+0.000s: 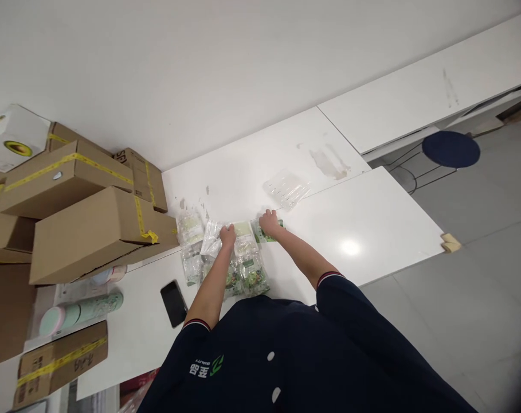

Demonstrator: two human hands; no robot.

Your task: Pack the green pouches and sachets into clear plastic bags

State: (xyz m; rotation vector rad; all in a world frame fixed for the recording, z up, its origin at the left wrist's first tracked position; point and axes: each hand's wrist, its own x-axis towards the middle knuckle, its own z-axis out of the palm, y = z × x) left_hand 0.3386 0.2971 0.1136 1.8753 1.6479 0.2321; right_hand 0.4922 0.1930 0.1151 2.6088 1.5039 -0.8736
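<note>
Dark shirt (260, 344) fills the lower frame; beyond, a white wall (243, 69) backs a white table (372, 218) slanting across centre, grey floor (479, 275) at right, cardboard boxes (77, 241) stacked at left. Both arms reach forward. The left hand (227, 236) curls at clear plastic wrap (212, 238), the right hand (269, 221) over a centre-frame green packet (264, 237), long axis roughly left-right; how tightly either grips cannot be told.

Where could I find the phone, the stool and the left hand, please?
Phone (173, 303): head view, on its dark screen.
Stool (451, 149): head view, on its blue seat.
Left hand (227, 236): head view, on its middle.
</note>
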